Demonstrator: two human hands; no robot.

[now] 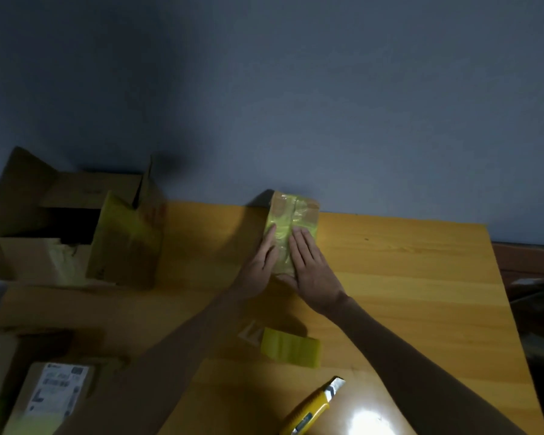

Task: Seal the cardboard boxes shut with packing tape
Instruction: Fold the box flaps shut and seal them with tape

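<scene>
A yellow utility knife (311,409) lies nearest, at the bottom edge of the frame, its blade end pointing up and right beside a bright glare on the wooden bench (415,277). Just above it, between the two forearms, sits a piece or roll of yellow-green packing tape (291,348); which it is cannot be told.

In the centre, a small cardboard box (296,208) stands close to the bench's far edge by the blue-grey wall (296,89). A yellow-green tape strip (282,243) runs along its top. The left grip (261,262) and the right grip (311,271) both lie flat on the box top, fingers straight and apart, one on each side of the strip.

Right of the box, bare wood stretches to the bench's right edge, which slants down to the lower right.

At upper left, a large open cardboard box (123,246) stands with its flaps raised, well apart from the small one. At lower left a labelled parcel (57,390) sits at the frame's edge.
</scene>
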